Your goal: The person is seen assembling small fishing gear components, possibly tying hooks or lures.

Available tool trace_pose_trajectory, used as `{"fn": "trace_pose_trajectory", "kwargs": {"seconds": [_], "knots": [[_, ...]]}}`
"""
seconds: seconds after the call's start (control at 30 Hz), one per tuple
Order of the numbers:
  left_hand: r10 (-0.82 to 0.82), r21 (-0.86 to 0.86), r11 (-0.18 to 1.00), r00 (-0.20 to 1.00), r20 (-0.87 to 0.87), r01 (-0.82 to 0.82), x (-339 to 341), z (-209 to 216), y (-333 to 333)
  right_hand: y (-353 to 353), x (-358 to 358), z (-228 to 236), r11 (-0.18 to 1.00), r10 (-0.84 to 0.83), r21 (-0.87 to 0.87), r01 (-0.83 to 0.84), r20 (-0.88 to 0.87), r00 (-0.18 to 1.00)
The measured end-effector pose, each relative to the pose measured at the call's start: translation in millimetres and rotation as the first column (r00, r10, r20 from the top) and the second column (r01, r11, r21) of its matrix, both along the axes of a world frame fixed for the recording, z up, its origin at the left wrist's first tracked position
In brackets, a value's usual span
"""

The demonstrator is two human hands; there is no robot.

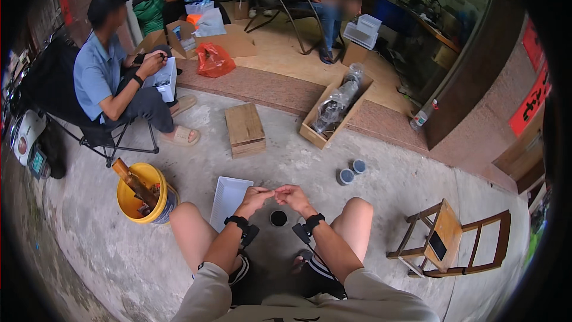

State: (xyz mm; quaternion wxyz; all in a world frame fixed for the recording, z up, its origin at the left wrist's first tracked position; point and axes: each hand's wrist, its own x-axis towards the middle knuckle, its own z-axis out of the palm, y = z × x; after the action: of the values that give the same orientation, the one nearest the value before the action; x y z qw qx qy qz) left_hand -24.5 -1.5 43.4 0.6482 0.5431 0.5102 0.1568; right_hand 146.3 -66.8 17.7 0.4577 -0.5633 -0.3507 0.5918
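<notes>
In front of my knees, my left hand [255,199] and my right hand [291,197] meet at the fingertips, both closed in a pinch. Whatever is between the fingers is too small to make out. Just below them, between my wrists, stands a small round container [278,219] with dark contents. Beside my left hand a white plastic basket [220,195] rests on the ground, partly covered by my left forearm and knee. Two small tubs [346,176] with dark contents stand together farther off to the right.
A yellow bucket [122,200] holding a wooden piece stands left. Ahead are a wooden box [245,132] and a crate [312,133] with plastic-wrapped goods. A wooden chair [453,229] carrying a phone [438,245] is right. A seated person [98,77] works at far left; others sit beyond the step.
</notes>
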Motion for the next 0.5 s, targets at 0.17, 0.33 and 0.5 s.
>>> {"fn": "trace_pose_trajectory", "kwargs": {"seconds": [0.17, 0.33, 0.5], "knots": [[-0.02, -0.012, 1.0, 1.0, 0.008, 0.02, 0, -6, 0, -4, 0, -1, 0.992, 0.021, -0.126, -0.03, -0.072, 0.997], [0.052, -0.024, 0.998, 0.998, 0.033, -0.051, 2, -16, 3, -2, -3, -7, 0.99, 0.08, -0.123, -0.069, 0.093, 0.992], [0.074, -0.093, 0.993, 0.996, 0.043, -0.07, -4, -34, 1, -5, -6, -21, 0.992, 0.122, -0.031, -0.12, 0.058, 0.991]]}}
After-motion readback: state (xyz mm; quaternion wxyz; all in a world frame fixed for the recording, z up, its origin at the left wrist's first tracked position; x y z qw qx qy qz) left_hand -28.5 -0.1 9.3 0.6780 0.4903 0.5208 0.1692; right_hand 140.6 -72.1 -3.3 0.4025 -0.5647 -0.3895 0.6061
